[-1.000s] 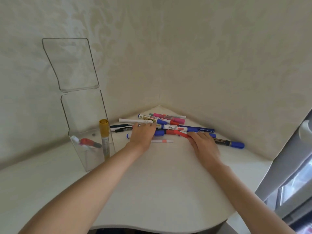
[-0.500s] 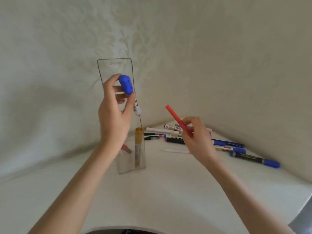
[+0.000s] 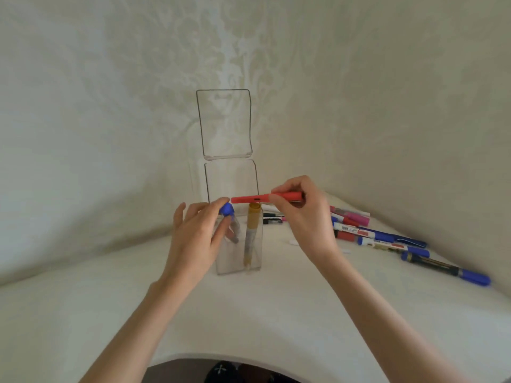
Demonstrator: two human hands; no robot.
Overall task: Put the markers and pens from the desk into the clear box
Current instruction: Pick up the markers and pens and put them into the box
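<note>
Fingers (image 3: 221, 205) lowering blue-capped marker (image 3: 228, 210) into clear box (image 3: 254, 261), gold marker (image 3: 252, 230) inside

Red pen (image 3: 265, 198), blue-capped marker (image 3: 227, 210), gold marker (image 3: 253, 230), clear box (image 3: 237, 244), cream damask-patterned wall (image 3: 193, 51)

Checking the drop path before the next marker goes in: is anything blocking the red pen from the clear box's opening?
The lid is open. The red pen lies sideways above the clear box, over the gold marker.

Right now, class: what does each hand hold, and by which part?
Right hand: red pen, pinched near its right end. Left hand: blue-capped marker, by its cap, lowering it into the clear box.
</note>
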